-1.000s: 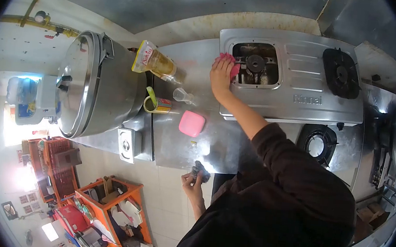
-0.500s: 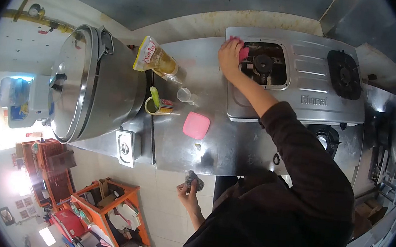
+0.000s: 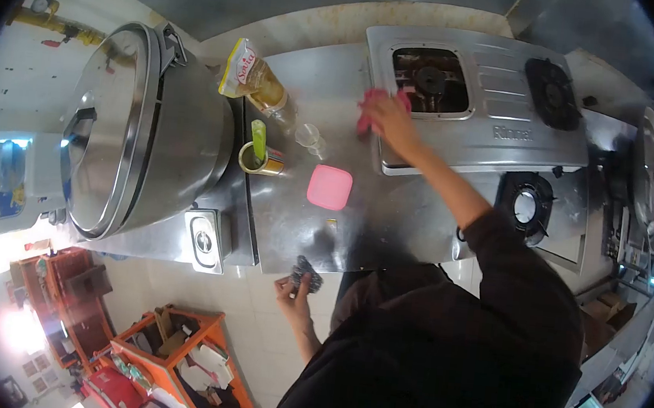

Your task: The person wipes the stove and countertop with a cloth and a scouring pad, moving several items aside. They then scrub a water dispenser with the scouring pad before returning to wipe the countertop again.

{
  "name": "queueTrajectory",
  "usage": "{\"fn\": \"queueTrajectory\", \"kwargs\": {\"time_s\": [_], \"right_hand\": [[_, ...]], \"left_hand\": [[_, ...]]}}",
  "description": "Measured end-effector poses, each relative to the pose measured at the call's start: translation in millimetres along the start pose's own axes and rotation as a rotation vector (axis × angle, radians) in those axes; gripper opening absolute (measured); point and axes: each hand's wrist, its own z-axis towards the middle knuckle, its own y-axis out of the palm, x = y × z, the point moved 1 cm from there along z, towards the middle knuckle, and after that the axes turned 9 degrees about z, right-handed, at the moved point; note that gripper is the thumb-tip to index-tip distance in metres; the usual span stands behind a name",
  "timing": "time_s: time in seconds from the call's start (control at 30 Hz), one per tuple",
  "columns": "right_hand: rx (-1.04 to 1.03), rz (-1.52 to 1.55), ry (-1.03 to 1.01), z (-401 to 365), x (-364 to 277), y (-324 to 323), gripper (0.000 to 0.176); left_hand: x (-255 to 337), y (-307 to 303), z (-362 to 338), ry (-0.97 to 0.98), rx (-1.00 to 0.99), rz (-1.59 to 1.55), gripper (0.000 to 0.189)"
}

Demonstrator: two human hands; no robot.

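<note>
Crumpled pink cloth, on my feed, is gripped under the right hand at the left edge of the ribbed silver stove, its visible length slanting toward the square burner opening, while the left hand pinches a wiry grey scourer by the steel bench's front edge.

Pink cloth: lay crumpled at the stove's left edge | Stove: silver, lettered "Rinnai", stood on the desk, left burner well exposed | Scouring pad: grey, wiry, was held near the desk's front edge
</note>
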Motion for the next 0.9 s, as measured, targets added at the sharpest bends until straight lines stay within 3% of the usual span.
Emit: {"fn": "queueTrajectory", "kwargs": {"time_s": [0.13, 0.2, 0.27, 0.33, 0.37, 0.4, 0.47, 0.5, 0.53, 0.57, 0.6, 0.67, 0.7, 0.73, 0.8, 0.9], "right_hand": [[-0.122, 0.216, 0.034, -89, -41, -48, 0.045], [-0.182, 0.268, -0.011, -128, -21, -87, 0.036], [-0.122, 0.143, 0.114, -169, 18, -133, 0.025], [0.223, 0.309, 0.509, -172, 11, -188, 0.014], [0.654, 0.26, 0.954, -210, 60, -181, 0.011], [0.782, -0.103, 0.884, -199, 57, -200, 0.016], [0.782, -0.429, 0.821, -220, 121, -185, 0.02], [0.703, -0.641, 0.839, -199, 107, -172, 0.022], [0.63, -0.808, 0.64, -163, 53, -168, 0.023], [0.602, -0.646, 0.772, -154, 59, -142, 0.029], [0.568, -0.704, 0.776, -141, 55, -105, 0.029], [0.601, -0.711, 0.453, -107, 1, -39, 0.012], [0.321, -0.762, 0.748, -90, -21, -5, 0.015], [0.515, -0.31, 0.364, -90, -45, 5, 0.024], [0.411, 0.038, 0.12, -81, -71, 2, 0.028], [0.304, 0.115, 0.124, -99, -50, -39, 0.024]], "left_hand": [[15, -19, 36, 0.096, -0.067, 0.004, 0.019], [26, -25, 49, 0.072, -0.088, -0.024, 0.014], [25, -32, 57, 0.132, -0.119, -0.003, 0.014], [23, -36, 66, 0.198, -0.154, 0.015, 0.014], [21, -37, 69, 0.186, -0.167, 0.023, 0.015], [18, -38, 72, 0.176, -0.179, 0.03, 0.017], [12, -39, 81, 0.227, -0.212, 0.047, 0.017], [10, -39, 84, 0.259, -0.223, 0.07, 0.017], [14, -39, 85, 0.274, -0.234, 0.075, 0.017], [22, -40, 83, 0.276, -0.254, 0.035, 0.017], [27, -41, 81, 0.277, -0.272, -0.004, 0.017], [30, -43, 83, 0.308, -0.264, 0.047, 0.018], [32, -41, 85, 0.323, -0.247, 0.077, 0.018], [31, -40, 88, 0.335, -0.265, 0.082, 0.018], [25, -39, 97, 0.249, -0.287, 0.034, 0.019], [31, -40, 101, 0.344, -0.29, 0.068, 0.02]]}}
